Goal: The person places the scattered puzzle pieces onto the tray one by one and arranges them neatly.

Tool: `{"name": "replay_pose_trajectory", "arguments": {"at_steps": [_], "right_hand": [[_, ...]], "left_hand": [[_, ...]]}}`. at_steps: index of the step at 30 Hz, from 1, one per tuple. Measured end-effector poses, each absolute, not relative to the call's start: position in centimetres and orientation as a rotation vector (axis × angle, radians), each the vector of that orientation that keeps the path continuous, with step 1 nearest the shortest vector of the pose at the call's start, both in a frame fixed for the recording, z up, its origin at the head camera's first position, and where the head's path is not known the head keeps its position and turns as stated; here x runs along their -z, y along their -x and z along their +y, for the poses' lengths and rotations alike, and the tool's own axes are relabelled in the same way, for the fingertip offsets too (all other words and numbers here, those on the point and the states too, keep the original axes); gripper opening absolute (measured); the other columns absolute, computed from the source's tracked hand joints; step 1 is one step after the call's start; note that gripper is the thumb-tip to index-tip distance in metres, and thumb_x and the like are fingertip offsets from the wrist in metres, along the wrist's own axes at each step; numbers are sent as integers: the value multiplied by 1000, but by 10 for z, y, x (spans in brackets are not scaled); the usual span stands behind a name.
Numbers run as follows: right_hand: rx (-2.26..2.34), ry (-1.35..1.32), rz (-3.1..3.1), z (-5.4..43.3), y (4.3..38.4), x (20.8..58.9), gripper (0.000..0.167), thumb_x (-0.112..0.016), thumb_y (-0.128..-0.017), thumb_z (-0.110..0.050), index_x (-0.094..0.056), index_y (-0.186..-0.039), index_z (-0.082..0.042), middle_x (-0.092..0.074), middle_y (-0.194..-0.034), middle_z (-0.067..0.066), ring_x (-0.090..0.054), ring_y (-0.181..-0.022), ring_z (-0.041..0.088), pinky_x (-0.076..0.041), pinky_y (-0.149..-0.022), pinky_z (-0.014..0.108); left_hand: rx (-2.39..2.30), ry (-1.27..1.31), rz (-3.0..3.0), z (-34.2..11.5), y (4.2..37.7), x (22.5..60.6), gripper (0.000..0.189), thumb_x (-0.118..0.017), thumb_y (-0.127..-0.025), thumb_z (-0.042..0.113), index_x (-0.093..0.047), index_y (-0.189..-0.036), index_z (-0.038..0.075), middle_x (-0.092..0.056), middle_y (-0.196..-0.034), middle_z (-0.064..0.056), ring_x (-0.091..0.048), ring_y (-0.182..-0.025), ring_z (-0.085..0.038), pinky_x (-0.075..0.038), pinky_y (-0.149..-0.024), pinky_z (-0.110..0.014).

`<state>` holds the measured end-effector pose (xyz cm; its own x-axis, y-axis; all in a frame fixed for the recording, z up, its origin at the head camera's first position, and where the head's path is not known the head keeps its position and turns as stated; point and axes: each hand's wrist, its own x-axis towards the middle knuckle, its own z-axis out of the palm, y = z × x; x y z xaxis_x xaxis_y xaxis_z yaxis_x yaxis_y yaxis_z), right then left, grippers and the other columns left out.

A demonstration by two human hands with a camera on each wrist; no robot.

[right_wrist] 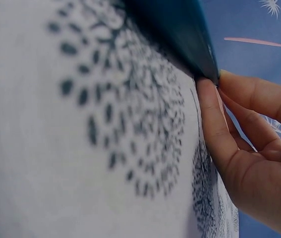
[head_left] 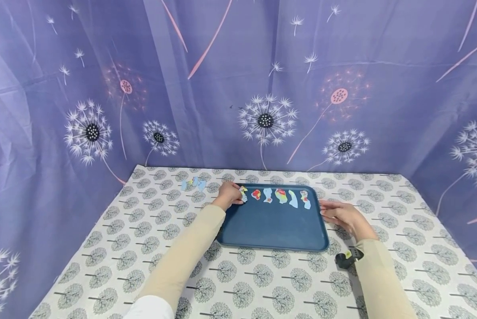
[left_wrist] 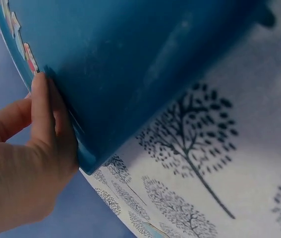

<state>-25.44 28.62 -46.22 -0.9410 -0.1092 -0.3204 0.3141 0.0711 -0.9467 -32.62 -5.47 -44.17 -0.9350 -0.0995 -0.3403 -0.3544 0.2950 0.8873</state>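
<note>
A dark blue tray [head_left: 274, 226] lies on the table with a row of flat, irregular puzzle pieces along its far side. My left hand [head_left: 228, 195] reaches over the tray's left rim, thumb and fingertips at the leftmost puzzle piece [head_left: 244, 193], pinching it. In the left wrist view that piece is largely hidden by the thumb, beside a red-and-white piece [left_wrist: 30, 58]. Opposite, my right hand [head_left: 344, 215] pinches the tray's right rim between thumb and fingers, as the right wrist view shows at the tray edge [right_wrist: 202, 54].
Several light blue puzzle pieces [head_left: 194, 182] lie in a loose group on the tree-patterned tablecloth [head_left: 242, 283], left of the tray. A purple dandelion-print curtain [head_left: 222, 110] hangs behind the table. A black device [head_left: 348, 258] is strapped to the right wrist.
</note>
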Motion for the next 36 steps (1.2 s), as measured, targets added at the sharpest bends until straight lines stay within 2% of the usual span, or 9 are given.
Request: {"name": "replay_pose_trajectory", "arguments": {"at_steps": [6,14,24,30,36], "right_hand": [[1932,-194,2059,286,257,462,62,-56,-87,11,-30,-143,11,-62,-108,3,-64,-88,4,-55,-90,26],[1935,-198,2045,287,257,459,62,-57,-86,12,-31,-142,12,-62,-108,4,-64,-88,5,-55,-90,26],[1923,-197,2051,287,257,458,62,-58,-88,11,-30,-143,12,-61,-111,6,-64,-88,4,-55,-90,26],[1924,-206,2053,287,257,461,62,-57,-88,12,-30,-144,11,-62,-107,4,-64,-87,4,-55,-90,27],[1935,-223,2043,287,254,462,62,-57,-88,11,-31,-144,11,-62,-105,2,-65,-87,5,-55,-90,26]], "left_hand": [[-1598,393,2429,-54,329,442,31,-58,-80,-17,-57,-110,-9,-57,-111,-27,-59,-51,-20,-61,-56,-29],[-1641,428,2335,-48,331,447,38,-65,-82,-14,-53,-117,-8,-58,-109,-27,-57,-48,-15,-60,-53,-27],[-1575,418,2372,-43,331,447,32,-70,-77,-14,-51,-103,-7,-61,-90,-21,-56,-41,-15,-59,-49,-26],[-1506,404,2430,-42,329,446,29,-71,-76,-13,-49,-92,-3,-60,-82,-17,-58,-41,-16,-59,-48,-26],[-1521,379,2418,-42,330,446,30,-70,-79,-13,-53,-102,-8,-59,-87,-19,-64,-50,-19,-59,-50,-27]]}}
